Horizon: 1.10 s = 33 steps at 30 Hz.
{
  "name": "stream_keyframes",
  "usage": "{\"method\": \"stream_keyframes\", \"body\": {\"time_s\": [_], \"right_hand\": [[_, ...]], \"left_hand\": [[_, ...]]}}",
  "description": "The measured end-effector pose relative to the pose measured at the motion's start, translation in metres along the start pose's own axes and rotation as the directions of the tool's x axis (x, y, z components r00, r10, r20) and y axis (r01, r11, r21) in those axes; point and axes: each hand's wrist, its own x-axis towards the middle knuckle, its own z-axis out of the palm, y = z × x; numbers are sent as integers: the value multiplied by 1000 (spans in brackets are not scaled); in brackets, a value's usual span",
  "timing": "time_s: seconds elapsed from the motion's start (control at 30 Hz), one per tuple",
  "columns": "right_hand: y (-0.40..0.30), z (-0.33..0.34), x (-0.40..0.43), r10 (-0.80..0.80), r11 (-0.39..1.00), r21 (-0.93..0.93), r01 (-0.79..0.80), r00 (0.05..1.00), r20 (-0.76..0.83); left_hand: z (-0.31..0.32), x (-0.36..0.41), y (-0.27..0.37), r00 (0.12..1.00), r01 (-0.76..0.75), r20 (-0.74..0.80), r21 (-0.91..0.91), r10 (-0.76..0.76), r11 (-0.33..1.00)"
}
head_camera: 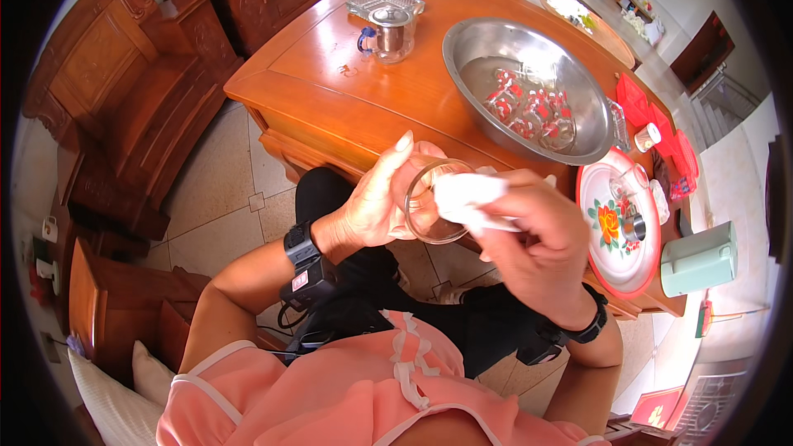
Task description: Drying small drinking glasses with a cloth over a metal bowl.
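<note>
My left hand [378,198] is wrapped around a clear glass cup [409,207], its mouth tilted towards me. In my right hand [545,241] is a bunched white cloth or tissue [464,198], held at the cup's rim; whether it reaches inside I cannot tell. Beyond my hands, a large stainless steel basin [461,74] stands on the wooden table [310,74]. Several small glasses with red patterns [526,105] lie in it, seemingly in water. Right of my right hand, a floral enamel tray [604,266] carries a clear glass [626,183] and a small metal cup [634,227].
A lidded glass teapot with a metal strainer [391,34] stands before a glass ashtray [365,5]. A pale green pitcher [697,260] stands at the table's right end, near red plastic baskets [663,130] and a small canister [647,136]. Carved wooden seating [124,68] is at left.
</note>
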Motion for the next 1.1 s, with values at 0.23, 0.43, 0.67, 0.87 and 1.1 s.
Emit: {"method": "stream_keyframes", "body": {"time_s": [0.23, 0.43, 0.67, 0.87, 1.1], "right_hand": [[25, 8, -4, 75, 987, -164, -7, 906, 418], [37, 15, -9, 102, 688, -671, 278, 878, 468], [45, 13, -2, 288, 948, -23, -317, 827, 483], [57, 19, -8, 35, 929, -345, 133, 896, 442], [68, 19, -12, -174, 690, -618, 376, 916, 363]], "left_hand": [[32, -3, 1, 955, -12, -277, 336, 111, 942], [43, 4, 5, 868, 202, -481, 563, 119, 801], [38, 4, -1, 872, -40, -202, 879, 446, 475], [49, 4, 4, 838, -190, 36, 955, 544, 229], [54, 9, 6, 879, -19, -164, 926, 448, 377]]}}
